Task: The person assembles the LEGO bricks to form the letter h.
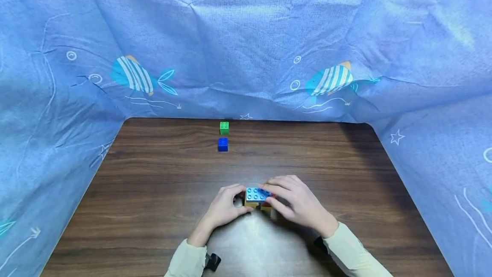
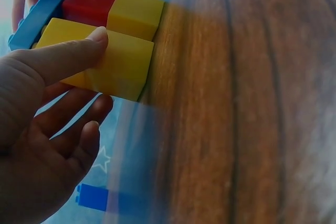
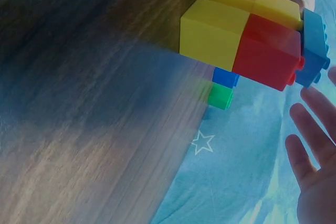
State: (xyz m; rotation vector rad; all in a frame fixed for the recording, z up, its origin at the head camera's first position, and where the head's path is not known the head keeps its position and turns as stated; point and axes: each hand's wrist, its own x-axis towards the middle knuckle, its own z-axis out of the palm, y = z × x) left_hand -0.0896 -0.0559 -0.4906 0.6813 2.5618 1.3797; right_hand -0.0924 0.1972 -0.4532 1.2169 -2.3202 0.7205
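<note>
In the head view, a light-blue brick (image 1: 253, 194) lies across the tops of two stacks, slightly tilted in the wrist views. My right hand (image 1: 296, 198) pinches its right end between thumb and fingers. My left hand (image 1: 226, 205) grips the left stack, a yellow tower (image 2: 123, 66), with the thumb on its near side. Beside that tower stands the right stack, a red brick (image 3: 269, 51) on top of a yellow brick (image 3: 212, 31). Whether the light-blue brick's studs are fully seated cannot be told.
Farther back on the wooden table (image 1: 161, 174) stand a dark-blue brick (image 1: 223, 144) and a green brick (image 1: 224, 128), one behind the other. A blue fish-patterned cloth (image 1: 238, 46) hangs behind the table and along both sides.
</note>
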